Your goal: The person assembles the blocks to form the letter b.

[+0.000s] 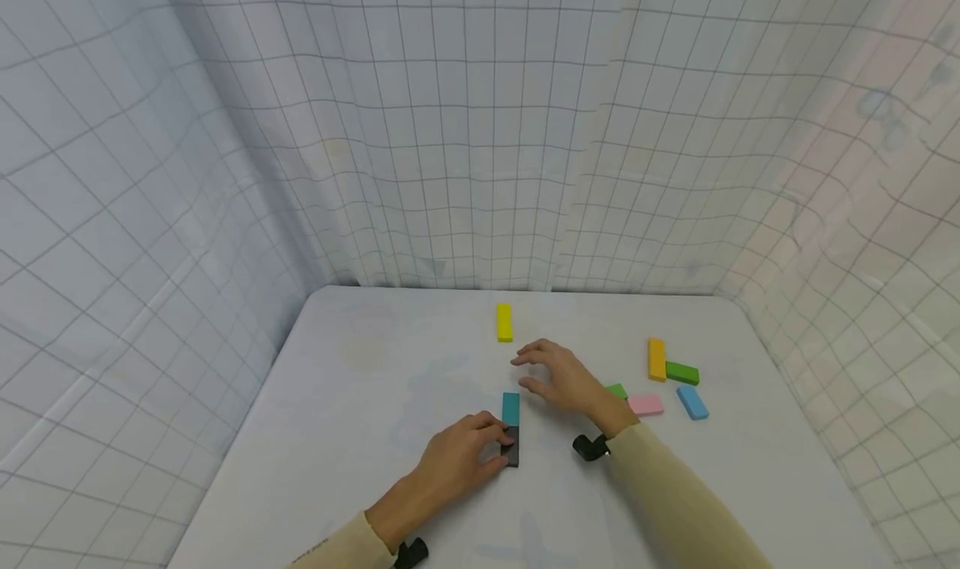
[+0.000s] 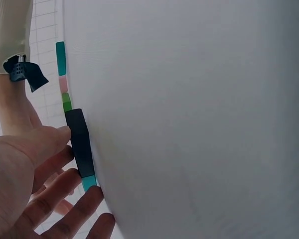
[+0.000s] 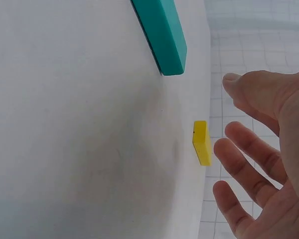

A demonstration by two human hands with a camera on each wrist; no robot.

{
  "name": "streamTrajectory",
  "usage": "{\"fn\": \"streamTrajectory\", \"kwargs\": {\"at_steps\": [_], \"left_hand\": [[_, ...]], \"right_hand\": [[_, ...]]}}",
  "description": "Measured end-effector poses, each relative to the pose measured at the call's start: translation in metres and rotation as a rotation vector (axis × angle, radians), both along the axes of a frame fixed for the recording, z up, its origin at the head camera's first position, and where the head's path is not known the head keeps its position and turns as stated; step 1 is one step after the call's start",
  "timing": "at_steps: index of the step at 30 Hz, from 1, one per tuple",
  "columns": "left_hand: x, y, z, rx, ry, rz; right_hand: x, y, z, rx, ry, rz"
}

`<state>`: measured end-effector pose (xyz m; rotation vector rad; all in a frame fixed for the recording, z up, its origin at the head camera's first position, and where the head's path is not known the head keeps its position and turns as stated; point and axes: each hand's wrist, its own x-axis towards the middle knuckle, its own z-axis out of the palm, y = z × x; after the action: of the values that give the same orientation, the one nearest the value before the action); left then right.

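A black block point(image 1: 511, 448) lies on the white table, end to end with a teal block point(image 1: 511, 409) on its far side. My left hand point(image 1: 461, 456) holds the black block from its left, thumb nearer me and fingers farther along. In the left wrist view, the thumb and fingertips meet the black block's point(image 2: 79, 142) edge. My right hand point(image 1: 564, 379) hovers just right of and beyond the teal block, its fingers apart and holding nothing. Beyond it lies a yellow block point(image 1: 505, 322), also visible past the fingers in the right wrist view.
On the right lie an orange block point(image 1: 657, 359), a dark green block point(image 1: 682, 373), a blue block point(image 1: 692, 402) and a pink block point(image 1: 646, 405). A light green block point(image 1: 617, 391) is partly hidden behind my right wrist. Gridded white curtains point(image 1: 480, 152) surround the table.
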<state>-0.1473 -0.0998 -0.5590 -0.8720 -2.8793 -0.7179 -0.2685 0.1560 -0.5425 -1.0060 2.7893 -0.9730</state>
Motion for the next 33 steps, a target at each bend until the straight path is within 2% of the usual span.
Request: {"fn": "streamTrajectory", "kwargs": {"at_steps": [10, 16, 20, 23, 27, 30, 33], "left_hand": [[0.000, 0.000, -0.006, -0.012, -0.015, 0.004], [0.000, -0.001, -0.004, -0.010, -0.011, 0.006], [0.000, -0.001, -0.003, -0.013, -0.010, 0.008], [0.000, -0.002, -0.003, -0.012, -0.001, 0.006], [0.000, -0.002, -0.003, -0.011, 0.015, 0.003], [0.000, -0.001, -0.003, -0.015, 0.023, 0.002], [0.000, -0.001, -0.003, -0.015, 0.022, 0.001]], "right_hand": [[-0.027, -0.010, -0.005, -0.025, -0.011, -0.031], [-0.043, -0.018, -0.008, 0.027, -0.006, -0.050], [-0.054, -0.022, -0.012, 0.017, -0.032, -0.040], [-0.064, -0.020, -0.024, -0.017, -0.035, -0.017], [-0.082, -0.017, -0.048, -0.013, -0.021, -0.015], [-0.091, -0.018, -0.058, 0.017, -0.035, -0.029], [-0.094, -0.018, -0.062, 0.037, -0.043, -0.029]]}}
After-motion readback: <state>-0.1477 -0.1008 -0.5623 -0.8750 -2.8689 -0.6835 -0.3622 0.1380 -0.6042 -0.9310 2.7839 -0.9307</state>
